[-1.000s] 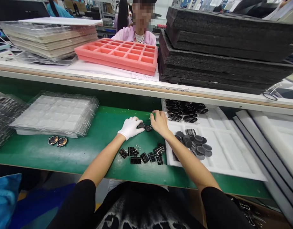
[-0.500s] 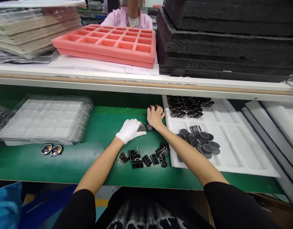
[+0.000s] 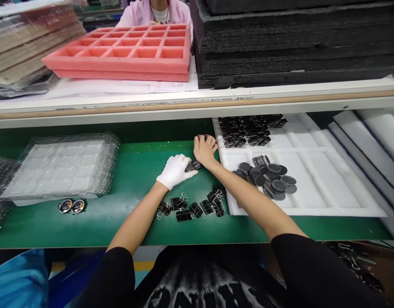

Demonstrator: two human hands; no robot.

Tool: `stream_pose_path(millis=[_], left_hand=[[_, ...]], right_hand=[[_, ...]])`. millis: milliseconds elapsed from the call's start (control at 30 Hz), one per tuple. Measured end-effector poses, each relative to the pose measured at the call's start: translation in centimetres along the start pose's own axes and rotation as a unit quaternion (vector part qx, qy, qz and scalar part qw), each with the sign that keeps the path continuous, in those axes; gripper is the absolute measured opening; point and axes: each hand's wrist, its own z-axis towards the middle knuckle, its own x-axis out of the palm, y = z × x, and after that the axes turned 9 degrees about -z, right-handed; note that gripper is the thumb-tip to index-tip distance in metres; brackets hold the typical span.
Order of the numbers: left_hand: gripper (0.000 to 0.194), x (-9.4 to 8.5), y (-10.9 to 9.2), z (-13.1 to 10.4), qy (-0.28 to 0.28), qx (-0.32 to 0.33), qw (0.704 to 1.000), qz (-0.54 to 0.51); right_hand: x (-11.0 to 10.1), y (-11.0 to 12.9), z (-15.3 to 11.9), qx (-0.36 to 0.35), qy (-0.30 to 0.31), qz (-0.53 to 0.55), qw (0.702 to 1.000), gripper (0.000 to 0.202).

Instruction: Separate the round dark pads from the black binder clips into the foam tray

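Note:
My left hand (image 3: 174,172), in a white glove, pinches a dark grey disc (image 3: 188,167) between thumb and fingers. A black binder clip (image 3: 196,164) sits right against the disc; whether it is clamped on it I cannot tell. My bare right hand (image 3: 205,150) is just beyond, its fingers curled at the back of the green table, with a dark thing partly showing under the fingertips. Nearer me lies a loose group of black binder clips (image 3: 195,210). To the right, a pile of dark grey discs (image 3: 274,177) rests on a white foam tray (image 3: 312,179).
Rows of black binder clips (image 3: 245,130) fill the tray's back. Two oval shiny pieces (image 3: 71,206) lie left, before stacked clear plastic trays (image 3: 62,164). Overhead, a shelf (image 3: 135,109) carries pink foam trays (image 3: 120,72) and black foam sheets (image 3: 280,60). A person in pink sits opposite.
The camera view has tilted and shifted. My right fingers have curled around something dark at the back. The disc in my left hand now shows less, with the binder clip close against it.

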Motion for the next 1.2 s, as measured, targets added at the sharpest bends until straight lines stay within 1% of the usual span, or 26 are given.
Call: stream_pose_path(millis=[67,133,200,233,267,300,333,367,400,433,467,500,533,600,633,700,800,833,900,967,1033,1100,1200], left_hand=[[0.045,-0.1,-0.5,-0.1,-0.009,-0.017,1.0,0.008],[0.047,-0.2,-1.2,-0.6,-0.036,-0.073,0.996,0.024],[0.058,-0.3,-1.6,-1.4,-0.065,-0.141,0.987,0.035],[0.065,-0.5,-1.5,-1.9,-0.079,-0.163,0.983,0.037],[0.072,-0.6,-1.4,-2.4,-0.09,-0.167,0.981,0.036],[0.077,-0.8,-1.1,-2.8,-0.092,-0.151,0.984,0.034],[0.08,-1.0,-0.7,-3.2,-0.088,-0.119,0.988,0.032],[0.08,-1.2,-0.2,-3.4,-0.076,-0.08,0.993,0.031],[0.079,-1.4,0.3,-3.5,-0.056,-0.037,0.997,0.025],[0.077,-1.6,0.7,-3.5,-0.03,0.003,0.999,0.012],[0.077,-1.6,1.1,-3.4,-0.005,0.034,0.999,-0.008],[0.077,-1.7,1.3,-3.2,0.012,0.054,0.998,-0.029],[0.076,-1.7,1.4,-2.9,0.018,0.066,0.997,-0.044],[0.068,-1.7,1.3,-2.4,-0.005,0.075,0.996,-0.041],[0.063,-1.7,1.1,-2.2,-0.027,0.077,0.996,-0.023],[0.056,-1.8,0.7,-1.9,-0.054,0.09,0.994,0.013],[0.05,-1.8,0.5,-1.9,-0.037,0.109,0.993,0.029],[0.048,-1.8,0.5,-2.0,-0.034,0.102,0.994,0.029],[0.049,-1.8,0.8,-2.4,-0.044,0.068,0.996,0.031],[0.055,-1.8,1.2,-2.8,-0.063,0.035,0.997,0.033],[0.066,-1.8,1.7,-3.1,-0.07,0.028,0.997,0.03],[0.073,-1.8,2.1,-3.1,-0.057,0.039,0.997,0.021],[0.066,-1.7,2.6,-2.9,-0.022,0.041,0.999,0.015]], right_hand=[[-0.7,0.4,-0.1,-0.001,0.003,0.023,1.0,0.048],[-2.1,0.6,-0.2,-0.021,0.006,0.049,0.999,0.048],[-4.5,0.2,-0.8,-0.078,0.022,0.064,0.995,0.047],[-6.1,-0.4,-1.3,-0.123,0.045,0.061,0.989,0.045],[-7.7,-1.2,-2.0,-0.174,0.079,0.048,0.98,0.041],[-9.4,-2.2,-2.9,-0.23,0.126,0.025,0.965,0.037],[-11.0,-3.3,-4.0,-0.28,0.18,-0.01,0.943,0.03],[-12.4,-4.5,-5.2,-0.315,0.233,-0.051,0.919,0.024],[-13.6,-5.7,-6.4,-0.329,0.281,-0.092,0.897,0.023],[-14.4,-6.8,-7.6,-0.329,0.312,-0.129,0.882,0.029],[-15.0,-7.6,-8.7,-0.327,0.323,-0.158,0.874,0.035],[-15.2,-8.3,-9.6,-0.326,0.319,-0.181,0.871,0.037],[-15.2,-8.8,-10.2,-0.33,0.304,-0.196,0.872,0.034],[-14.5,-9.2,-10.7,-0.346,0.257,-0.213,0.877,0.019],[-14.1,-9.2,-10.6,-0.353,0.234,-0.218,0.879,0.019],[-13.2,-9.0,-10.0,-0.366,0.197,-0.228,0.88,0.028],[-12.7,-8.6,-9.0,-0.382,0.168,-0.244,0.875,0.034],[-12.8,-8.4,-8.8,-0.382,0.165,-0.244,0.876,0.035],[-13.3,-8.1,-8.8,-0.373,0.176,-0.233,0.881,0.033],[-13.7,-7.8,-8.9,-0.364,0.212,-0.215,0.881,0.033],[-13.8,-7.6,-8.9,-0.361,0.257,-0.206,0.872,0.037],[-13.4,-7.2,-8.7,-0.35,0.276,-0.224,0.867,0.039],[-12.5,-6.2,-8.6,-0.321,0.261,-0.288,0.864,0.034]])
